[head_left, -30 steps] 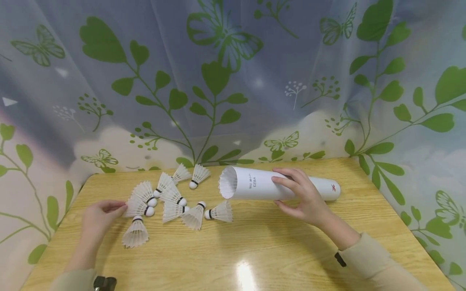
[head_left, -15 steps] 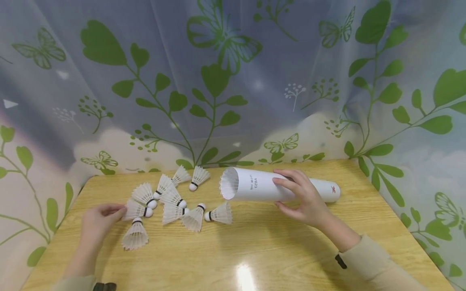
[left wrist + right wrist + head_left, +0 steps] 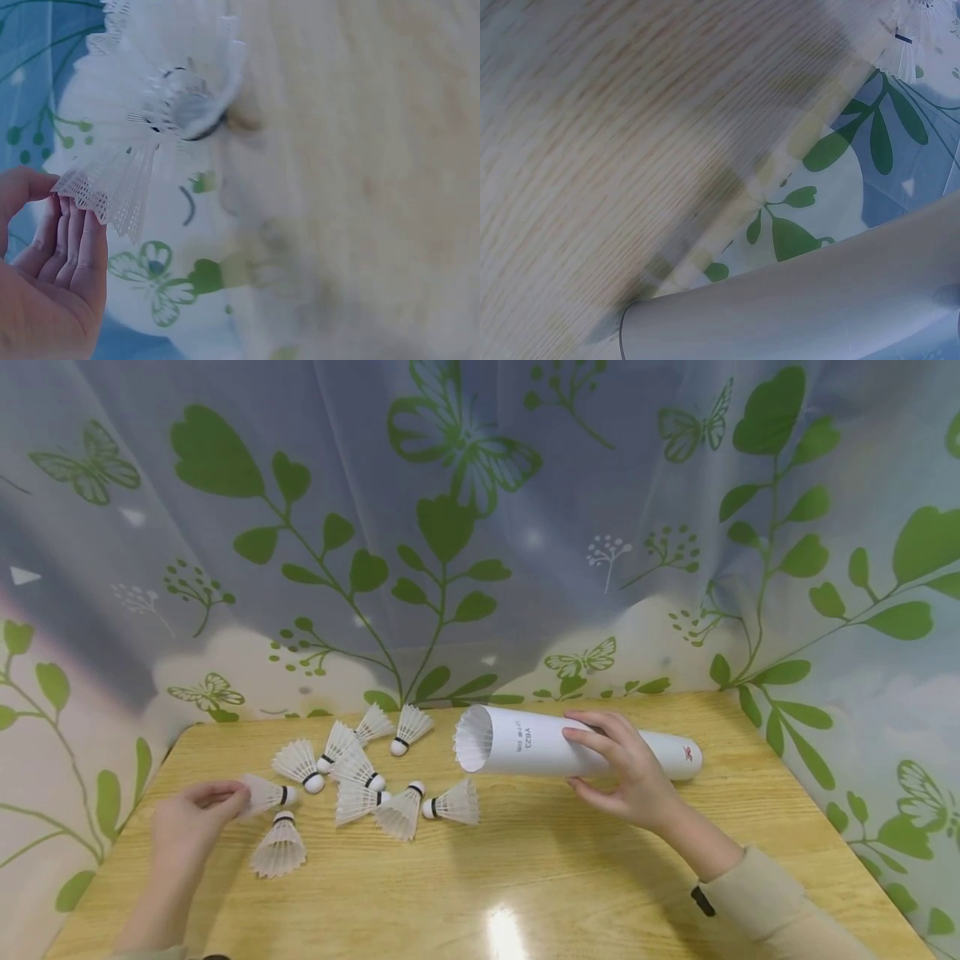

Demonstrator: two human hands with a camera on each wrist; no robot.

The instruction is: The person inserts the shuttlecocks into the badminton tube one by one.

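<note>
At the left of the head view, my left hand (image 3: 191,827) pinches the feathered skirt edge of a white shuttlecock (image 3: 262,796) between thumb and fingers. Its black-banded cork points right. The left wrist view also shows that skirt (image 3: 112,184) between the fingertips. Just in front lies another shuttlecock (image 3: 279,847), cork toward the back. On the right, my right hand (image 3: 630,772) grips a long white shuttlecock tube (image 3: 525,743) from above, its mouth facing left toward the birdies. A feathered rim shows inside that mouth. In the right wrist view the tube (image 3: 795,300) runs along the bottom.
Several more shuttlecocks lie in a loose cluster, among them one at the left (image 3: 298,764), one at the back (image 3: 411,728) and one nearest the tube (image 3: 453,803). The wooden table (image 3: 420,902) ends at a leaf-patterned curtain (image 3: 525,568) behind.
My left hand has drawn the pinched shuttlecock slightly left and toward me, away from the shuttlecock behind it. The right hand and the tube have stayed in place.
</note>
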